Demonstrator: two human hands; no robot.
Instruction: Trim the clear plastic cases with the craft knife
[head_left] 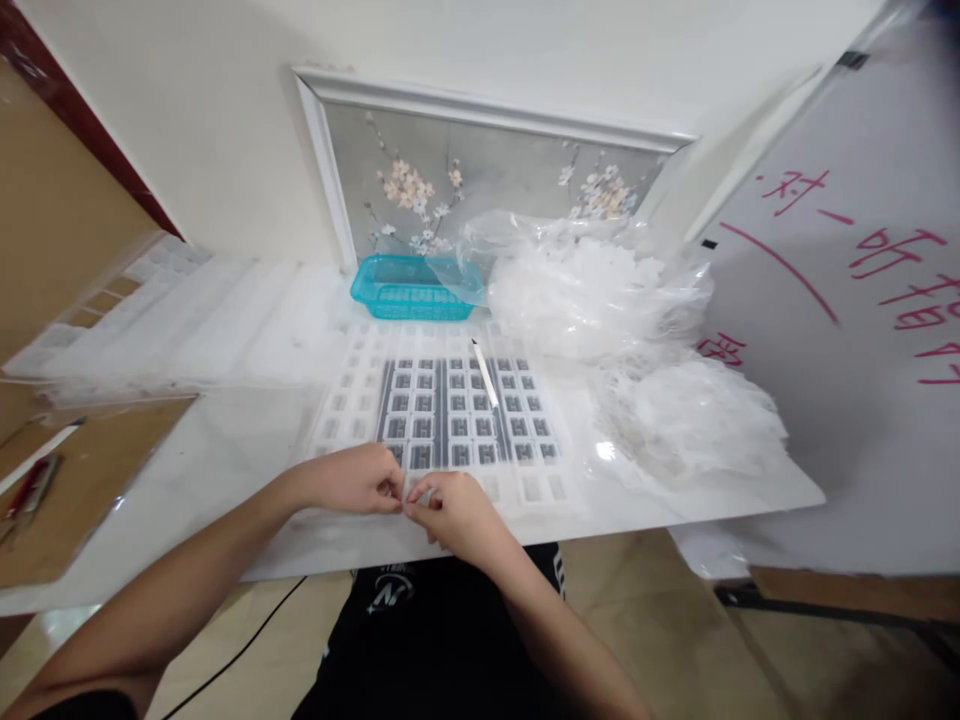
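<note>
My left hand [360, 482] and my right hand [448, 510] meet at the near edge of a white compartment tray [345, 395]. Both pinch with curled fingers at one small spot between them; what they hold is too small to make out. Many of the tray's cells hold small grey-and-white square parts [459, 407]. A white pen-like stick [485, 374] lies slanted across the tray's far right part.
A turquoise plastic basket [409, 288] stands behind the tray. A heap of clear plastic bags [622, 330] fills the table's right side. More white trays [142, 315] lie at the far left. A whiteboard with red writing [862, 300] leans at right. A brown board with pens [82, 480] lies at left.
</note>
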